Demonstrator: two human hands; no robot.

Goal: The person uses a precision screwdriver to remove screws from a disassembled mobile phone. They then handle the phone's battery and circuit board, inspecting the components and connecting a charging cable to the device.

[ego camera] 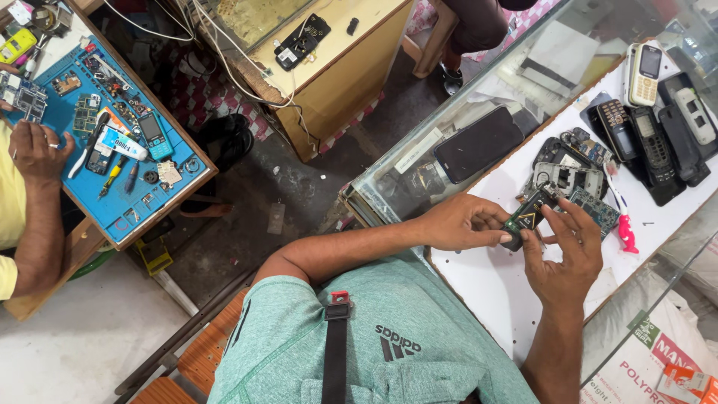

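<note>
Black phone battery (528, 217) pinched between left hand (464, 222) and right hand (565, 251)

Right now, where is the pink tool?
Head view, right side: the pink tool lies on the white counter, beside the circuit board, right of the right hand.

Both hands meet over the white counter top (486, 292). The left hand (465, 222) and right hand (565, 251) pinch a small black phone part (526, 217) between them. Near side of the counter lies bare, giving open passage toward the body. Far side is blocked: opened phone shells (566, 178) sit just beyond the fingertips, a row of black handsets (645, 146) further back, a pink tool (627, 233) beside the right hand. A dark smartphone (479, 144) lies on the glass case (419, 161) to the left.
</note>
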